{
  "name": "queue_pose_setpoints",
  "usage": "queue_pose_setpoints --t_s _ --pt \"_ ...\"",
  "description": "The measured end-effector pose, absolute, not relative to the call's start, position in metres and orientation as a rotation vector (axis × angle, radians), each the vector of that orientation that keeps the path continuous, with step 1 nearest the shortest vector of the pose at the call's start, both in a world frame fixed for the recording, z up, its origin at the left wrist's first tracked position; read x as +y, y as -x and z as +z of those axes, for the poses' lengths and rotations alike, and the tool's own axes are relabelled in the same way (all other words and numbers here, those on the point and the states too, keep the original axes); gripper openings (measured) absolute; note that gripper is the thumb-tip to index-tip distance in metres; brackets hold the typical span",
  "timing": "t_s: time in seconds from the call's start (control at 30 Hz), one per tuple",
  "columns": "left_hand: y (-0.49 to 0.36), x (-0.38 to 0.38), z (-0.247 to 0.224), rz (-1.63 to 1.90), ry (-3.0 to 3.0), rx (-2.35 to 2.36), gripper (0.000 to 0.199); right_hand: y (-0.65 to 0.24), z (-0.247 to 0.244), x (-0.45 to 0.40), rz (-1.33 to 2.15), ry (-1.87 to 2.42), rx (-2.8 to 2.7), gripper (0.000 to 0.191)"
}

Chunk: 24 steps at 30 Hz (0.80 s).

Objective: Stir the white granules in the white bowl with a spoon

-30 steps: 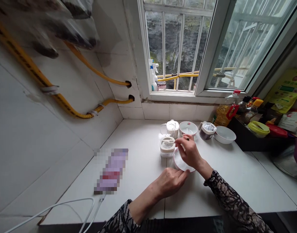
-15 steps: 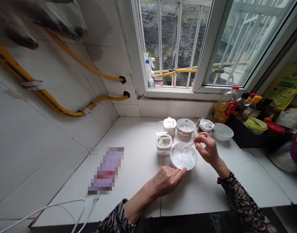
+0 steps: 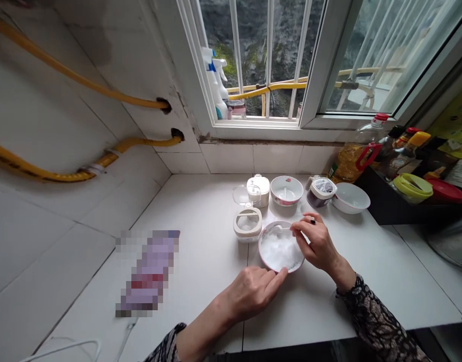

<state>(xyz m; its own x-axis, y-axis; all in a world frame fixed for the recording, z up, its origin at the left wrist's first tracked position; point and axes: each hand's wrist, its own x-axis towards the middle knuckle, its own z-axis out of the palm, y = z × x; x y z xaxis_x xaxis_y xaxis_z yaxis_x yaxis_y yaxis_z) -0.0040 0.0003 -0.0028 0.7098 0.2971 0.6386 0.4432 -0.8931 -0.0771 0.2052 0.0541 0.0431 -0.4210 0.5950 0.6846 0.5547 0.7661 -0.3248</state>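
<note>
My left hand (image 3: 255, 290) is closed on the near rim of a small pink-edged bowl (image 3: 260, 252), with the thumb lying along it. White powder (image 3: 281, 250) fills much of the bowl. Between the fingertips of my right hand (image 3: 314, 241) is the handle of a white spoon (image 3: 281, 229), whose head lies in the powder near the far rim. Just left of the bowl stands a clear seasoning jar (image 3: 247, 223) with a beige rim and its lid raised. Some of the left fingers are hidden beneath the hand.
Behind stand a lidded white jar (image 3: 258, 190), a flowered bowl (image 3: 287, 190) with a white spoon inside, a dark-filled jar (image 3: 320, 192) and a white bowl (image 3: 351, 198). An oil bottle (image 3: 354, 156) and a black condiment box (image 3: 384, 201) are at right, a blurred purple object (image 3: 150, 271) at left.
The spoon has shifted left across the powder, and my right hand has come closer over the bowl's right rim. My left hand keeps its hold. The whole view has shifted slightly.
</note>
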Motion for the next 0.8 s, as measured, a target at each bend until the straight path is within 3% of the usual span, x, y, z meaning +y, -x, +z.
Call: queue_pose_setpoints --t_s 0.47,0.8 --pt "0.0057 -0.0011 0.002 -0.869 2.766 -0.612 0.028 -0.1969 0.0376 0.0503 0.379 1.033 -2.033 0.017" --pt "0.0057 -0.0011 0.0041 -0.893 2.778 -0.623 0.028 -0.1994 0.0365 0.0508 0.709 1.291 -1.615 0.011"
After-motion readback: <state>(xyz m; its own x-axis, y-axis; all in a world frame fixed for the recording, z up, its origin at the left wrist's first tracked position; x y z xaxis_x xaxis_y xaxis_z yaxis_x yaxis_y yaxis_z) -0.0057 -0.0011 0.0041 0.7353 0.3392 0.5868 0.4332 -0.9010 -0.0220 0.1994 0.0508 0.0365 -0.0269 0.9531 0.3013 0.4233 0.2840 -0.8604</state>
